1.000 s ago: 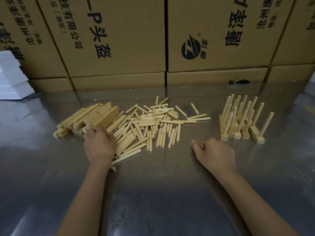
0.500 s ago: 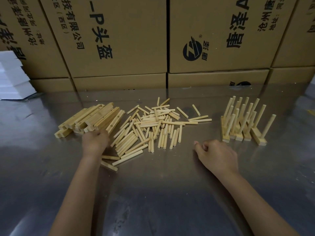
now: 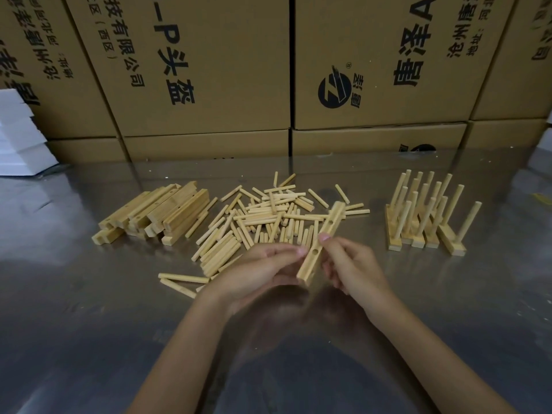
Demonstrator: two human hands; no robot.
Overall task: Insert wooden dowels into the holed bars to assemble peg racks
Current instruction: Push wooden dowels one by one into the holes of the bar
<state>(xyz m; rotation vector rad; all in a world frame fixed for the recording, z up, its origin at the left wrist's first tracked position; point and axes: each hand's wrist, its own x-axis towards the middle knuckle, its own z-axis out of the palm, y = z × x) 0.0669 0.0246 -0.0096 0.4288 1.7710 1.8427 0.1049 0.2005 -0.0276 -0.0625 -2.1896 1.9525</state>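
A holed wooden bar (image 3: 324, 234) is held tilted above the table centre, its holes facing up. My left hand (image 3: 263, 270) pinches its lower part from the left, and my right hand (image 3: 349, 267) grips it from the right. Behind the hands lies a loose heap of wooden dowels (image 3: 268, 216). A stack of holed bars (image 3: 158, 213) lies to the left of the heap. Several assembled peg racks (image 3: 424, 216) stand upright at the right.
The work surface is a shiny metal table (image 3: 89, 309). Large cardboard boxes (image 3: 209, 70) form a wall along its back edge. White foam blocks (image 3: 18, 138) are stacked at the far left. Two stray dowels (image 3: 179, 280) lie near my left wrist.
My left hand left the bar stack and came to the centre carrying a holed bar. My right hand lifted off the table and took hold of the same bar.
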